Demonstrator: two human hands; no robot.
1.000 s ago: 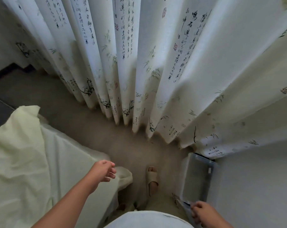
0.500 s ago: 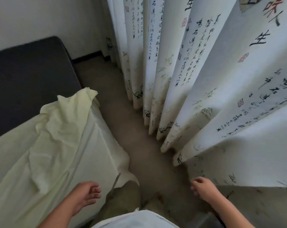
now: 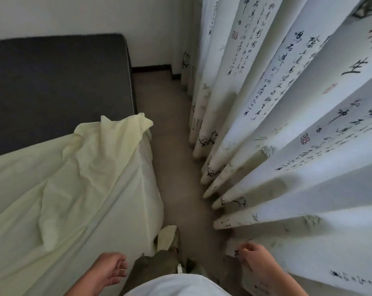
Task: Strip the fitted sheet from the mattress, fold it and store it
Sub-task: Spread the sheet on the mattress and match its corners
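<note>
The pale yellow fitted sheet [image 3: 74,189] covers the near part of the bed on the left, with one loose corner [image 3: 125,129] flipped back and rumpled. Beyond it the dark grey mattress [image 3: 57,82] lies bare up to the wall. My left hand [image 3: 110,271] hangs beside the bed's near edge, fingers loosely curled and holding nothing. My right hand [image 3: 255,257] hangs low on the right, next to the curtain hem, also holding nothing.
Long white curtains [image 3: 276,124] printed with black calligraphy and bamboo hang along the right. A narrow strip of beige floor [image 3: 176,167] runs between bed and curtains. My legs in olive trousers [image 3: 159,261] stand in that aisle. A white wall [image 3: 84,16] closes the far end.
The view has swung left and up, from the curtain foot and a grey bin to the bed and bare mattress. Both hands stay low and hold nothing; the bin is out of view.
</note>
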